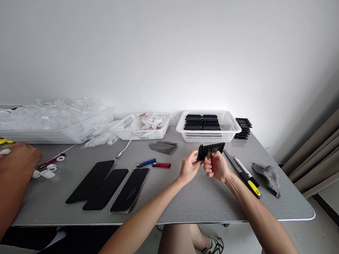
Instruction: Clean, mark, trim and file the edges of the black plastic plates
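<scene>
My left hand [189, 166] grips a black plastic grid-like piece [216, 147] by its left end and holds it up above the table. My right hand [216, 166] is closed around an orange lighter [210, 158], with the thumb at its top. The lighter is against or just in front of the near face of the piece; I cannot tell whether they touch. No flame is visible. In a white basket [208, 136] behind my hands lie several similar black pieces [202, 122]. More black pieces [243, 127] are stacked to the right of that basket.
A knife with a yellow-black handle [249, 184], a marker [244, 168] and a grey cloth [267, 178] lie right. Left are blue [146, 163] and red [161, 165] lighters, several dark phones [131, 190], a cable basket [158, 134] and a co-worker's hand [18, 158].
</scene>
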The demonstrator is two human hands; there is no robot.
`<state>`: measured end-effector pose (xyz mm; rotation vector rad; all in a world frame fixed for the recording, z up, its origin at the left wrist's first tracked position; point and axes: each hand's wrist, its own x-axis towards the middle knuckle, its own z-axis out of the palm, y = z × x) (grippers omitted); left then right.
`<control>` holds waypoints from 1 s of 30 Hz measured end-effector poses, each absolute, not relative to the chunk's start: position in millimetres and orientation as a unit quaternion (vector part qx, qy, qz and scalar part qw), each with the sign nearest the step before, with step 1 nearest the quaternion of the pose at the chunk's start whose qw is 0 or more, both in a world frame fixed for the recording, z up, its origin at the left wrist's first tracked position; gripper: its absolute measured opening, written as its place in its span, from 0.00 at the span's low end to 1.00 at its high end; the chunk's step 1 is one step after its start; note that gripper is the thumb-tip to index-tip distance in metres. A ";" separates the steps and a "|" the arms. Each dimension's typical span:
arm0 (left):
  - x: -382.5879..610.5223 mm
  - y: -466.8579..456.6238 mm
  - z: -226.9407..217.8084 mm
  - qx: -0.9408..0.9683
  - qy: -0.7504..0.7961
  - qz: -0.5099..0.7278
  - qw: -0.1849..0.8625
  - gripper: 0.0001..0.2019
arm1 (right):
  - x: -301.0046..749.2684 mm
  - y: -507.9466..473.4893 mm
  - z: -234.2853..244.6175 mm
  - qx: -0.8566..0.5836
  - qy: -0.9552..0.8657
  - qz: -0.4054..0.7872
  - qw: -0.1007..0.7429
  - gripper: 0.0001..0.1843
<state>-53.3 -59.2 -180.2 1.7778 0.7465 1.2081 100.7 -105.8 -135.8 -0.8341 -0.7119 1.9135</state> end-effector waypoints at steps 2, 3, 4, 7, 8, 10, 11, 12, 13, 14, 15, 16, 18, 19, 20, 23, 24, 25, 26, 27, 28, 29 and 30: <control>-54.1 -57.4 -180.0 0.694 0.304 0.491 0.431 0.22 | 103.7 -104.4 -135.7 -0.333 -0.268 0.771 0.472 0.14; -54.5 -56.7 -179.9 0.689 0.307 0.493 0.435 0.23 | 105.7 -103.6 -135.8 -0.331 -0.260 0.767 0.484 0.14; -54.8 -56.1 -179.7 0.686 0.309 0.493 0.438 0.24 | 108.0 -102.7 -135.9 -0.330 -0.252 0.762 0.497 0.14; -55.6 -55.3 -178.9 0.682 0.311 0.491 0.444 0.24 | 117.2 -100.0 -135.8 -0.331 -0.238 0.743 0.531 0.14; -55.6 -55.3 -178.8 0.681 0.312 0.490 0.447 0.25 | 120.8 -99.2 -135.5 -0.332 -0.235 0.738 0.539 0.14; -55.3 -55.3 -178.8 0.676 0.314 0.489 0.452 0.25 | 128.2 -98.3 -134.2 -0.334 -0.225 0.729 0.554 0.15; -55.1 -55.2 -178.9 0.673 0.314 0.489 0.456 0.25 | 131.5 -98.2 -133.3 -0.336 -0.221 0.724 0.561 0.15; -54.8 -54.9 -179.1 0.669 0.314 0.490 0.462 0.26 | 134.4 -98.2 -132.2 -0.339 -0.221 0.717 0.568 0.16; -54.5 -54.3 -179.3 0.662 0.312 0.492 0.471 0.26 | 136.5 -98.2 -131.2 -0.342 -0.225 0.709 0.574 0.17; -54.3 -53.5 -179.5 0.652 0.310 0.494 0.484 0.27 | 137.8 -98.2 -130.3 -0.345 -0.235 0.699 0.580 0.19; -54.2 -52.5 -179.6 0.639 0.307 0.498 0.500 0.29 | 138.2 -98.1 -129.7 -0.347 -0.249 0.687 0.587 0.21; -54.2 -51.3 -179.6 0.620 0.306 0.502 0.519 0.30 | 137.5 -97.8 -129.7 -0.348 -0.266 0.672 0.597 0.22; -54.8 -49.1 -179.1 0.571 0.308 0.515 0.560 0.33 | 133.1 -96.2 -131.9 -0.358 -0.292 0.618 0.636 0.23; -55.1 -48.5 -178.6 0.545 0.310 0.520 0.580 0.34 | 129.7 -95.2 -134.4 -0.371 -0.299 0.579 0.662 0.22; -55.2 -48.3 -177.9 0.521 0.311 0.522 0.599 0.35 | 125.8 -94.2 -137.5 -0.390 -0.302 0.536 0.685 0.22; -53.9 -51.3 -175.9 0.482 0.291 0.505 0.654 0.39 | 113.1 -92.1 -148.4 -0.435 -0.319 0.464 0.702 0.25; -52.8 -53.1 -175.3 0.480 0.277 0.499 0.666 0.41 | 109.5 -91.9 -151.4 -0.437 -0.331 0.469 0.693 0.26; -51.6 -55.1 -174.9 0.482 0.263 0.495 0.674 0.43 | 106.8 -91.8 -153.8 -0.432 -0.340 0.479 0.684 0.26; -50.5 -56.9 -174.4 0.488 0.252 0.492 0.676 0.45 | 105.1 -91.8 -155.2 -0.426 -0.346 0.488 0.679 0.27; -49.6 -58.3 -174.0 0.497 0.245 0.489 0.674 0.45 | 104.6 -91.6 -156.0 -0.421 -0.348 0.491 0.678 0.28; -49.3 -59.2 -173.4 0.507 0.244 0.484 0.670 0.45 | 105.3 -91.3 -156.0 -0.421 -0.344 0.486 0.684 0.28; -49.4 -59.5 -172.7 0.517 0.247 0.475 0.668 0.42 | 107.2 -90.8 -155.7 -0.426 -0.337 0.475 0.693 0.28; -50.0 -59.2 -171.9 0.524 0.252 0.463 0.669 0.39 | 109.9 -90.1 -155.3 -0.434 -0.328 0.460 0.702 0.27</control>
